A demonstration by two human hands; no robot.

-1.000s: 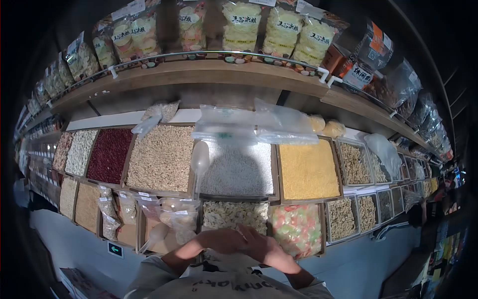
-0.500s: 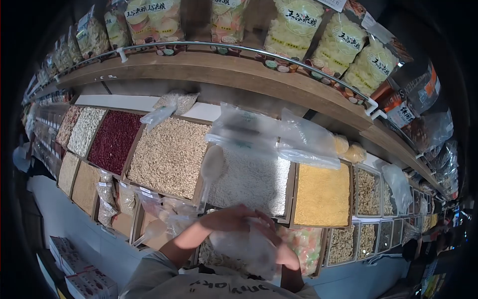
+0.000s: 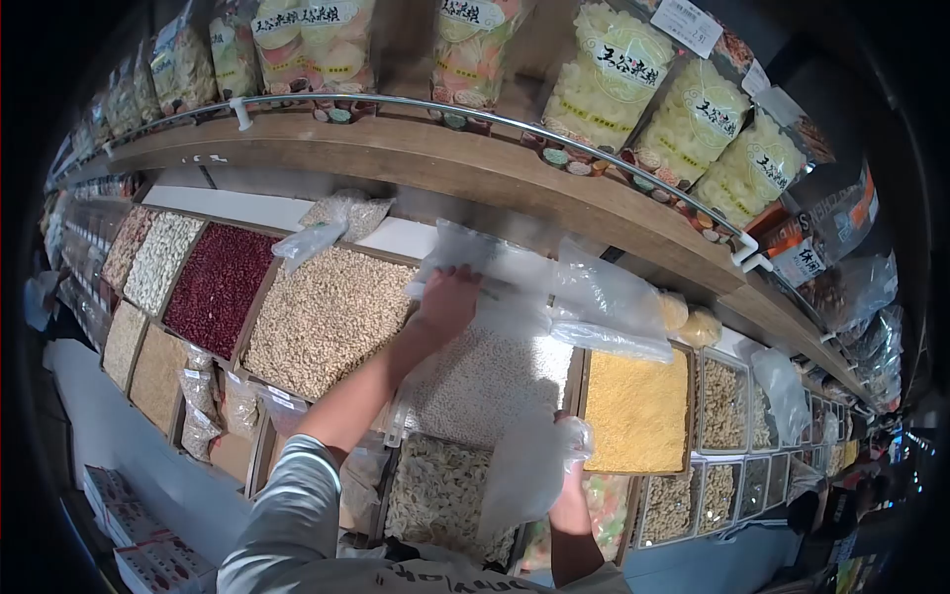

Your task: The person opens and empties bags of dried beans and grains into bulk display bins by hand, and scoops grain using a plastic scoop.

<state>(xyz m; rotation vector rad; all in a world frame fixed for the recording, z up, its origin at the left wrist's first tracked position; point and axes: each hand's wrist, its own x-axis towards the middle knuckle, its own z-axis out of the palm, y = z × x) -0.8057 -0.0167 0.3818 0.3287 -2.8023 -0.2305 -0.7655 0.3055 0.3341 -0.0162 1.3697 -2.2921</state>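
Thin translucent plastic bag (image 3: 522,467): it's in your R hand (image 3: 570,482), fingers closed on it, w/ the film bunched over them and the rest hanging to their left. In this view it overlaps the near R part of the square bin of small white grain (image 3: 485,386) and part of the bin of pale, thin dried slices (image 3: 430,490) in front.

Your L hand (image 3: 450,300) is stretched out to the back, fingers on the flat stack of clear plastic bags (image 3: 510,315) at the far edge of the white grain; can't tell if they're pinching one or just resting. Your L forearm passes over the near R corner of the wood-edged bin of tan grain (image 3: 322,317).

R of the white grain, just beside your R hand: wood-edged bin of fine yellow grain (image 3: 638,411). A crumpled clear bag (image 3: 604,292) lies behind, btwn the stack & the yellow bin's back edge. Nearer you, partly behind your R arm: bin of pink-and-green wrapped pieces (image 3: 604,500).

Farther L: dark red beans (image 3: 218,287), then white beans (image 3: 163,262). Up top, brown wooden shelf (image 3: 396,144) w/ a metal rail & printed packs (image 3: 609,74).
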